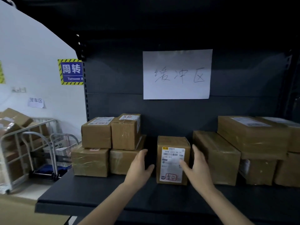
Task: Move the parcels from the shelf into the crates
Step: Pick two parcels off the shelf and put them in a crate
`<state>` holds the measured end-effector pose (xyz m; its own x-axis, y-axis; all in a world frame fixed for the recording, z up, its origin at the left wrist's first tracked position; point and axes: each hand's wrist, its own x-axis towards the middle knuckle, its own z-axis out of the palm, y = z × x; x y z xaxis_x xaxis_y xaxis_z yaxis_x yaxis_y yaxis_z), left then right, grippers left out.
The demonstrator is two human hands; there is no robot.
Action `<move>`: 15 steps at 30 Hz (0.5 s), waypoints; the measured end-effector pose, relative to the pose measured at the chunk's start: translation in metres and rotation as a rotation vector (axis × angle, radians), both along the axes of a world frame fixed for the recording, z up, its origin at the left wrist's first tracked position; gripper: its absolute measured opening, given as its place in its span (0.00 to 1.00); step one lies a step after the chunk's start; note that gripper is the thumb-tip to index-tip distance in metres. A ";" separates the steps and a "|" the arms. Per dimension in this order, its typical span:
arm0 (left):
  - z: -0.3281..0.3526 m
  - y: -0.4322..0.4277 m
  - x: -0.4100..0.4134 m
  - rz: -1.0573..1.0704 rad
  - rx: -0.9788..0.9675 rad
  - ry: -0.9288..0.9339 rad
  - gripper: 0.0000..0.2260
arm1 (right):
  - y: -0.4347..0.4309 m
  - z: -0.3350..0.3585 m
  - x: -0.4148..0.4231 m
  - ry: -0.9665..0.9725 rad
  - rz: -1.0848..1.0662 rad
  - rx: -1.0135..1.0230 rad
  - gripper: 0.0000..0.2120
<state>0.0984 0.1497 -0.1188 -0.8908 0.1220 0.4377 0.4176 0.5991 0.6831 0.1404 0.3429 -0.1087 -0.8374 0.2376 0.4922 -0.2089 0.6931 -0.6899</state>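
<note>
Small brown cardboard parcel (pixel 172 159) with a white label stands upright on the dark metal shelf (pixel 97 197); left hand (pixel 138 169) released, just beside it; right hand (pixel 198 169) spread, thumb overlapping the label, contact unclear; stacked brown boxes (pixel 253 135) at right cut off by the frame edge.

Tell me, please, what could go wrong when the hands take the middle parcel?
The right hand sits at the narrow gap beside the long parcel; it may shove that parcel. The left hand is close to the stacked parcels; a bump could topple them. The middle parcel stands tall, so it may tip.
</note>
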 end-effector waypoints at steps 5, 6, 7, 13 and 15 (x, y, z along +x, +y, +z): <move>0.030 -0.036 0.001 0.072 0.026 0.158 0.22 | -0.029 0.047 -0.001 0.182 0.102 0.038 0.30; 0.035 -0.044 0.002 0.093 0.019 0.184 0.22 | -0.038 0.053 -0.004 0.192 0.123 0.046 0.30; 0.039 -0.053 0.001 0.119 0.012 0.205 0.21 | -0.047 0.057 -0.006 0.198 0.140 0.067 0.29; 0.052 -0.106 0.000 0.264 0.046 0.229 0.19 | -0.104 0.058 -0.024 0.103 0.329 0.027 0.26; 0.051 -0.124 0.000 0.314 0.045 0.214 0.20 | -0.120 0.053 -0.031 0.069 0.354 0.034 0.26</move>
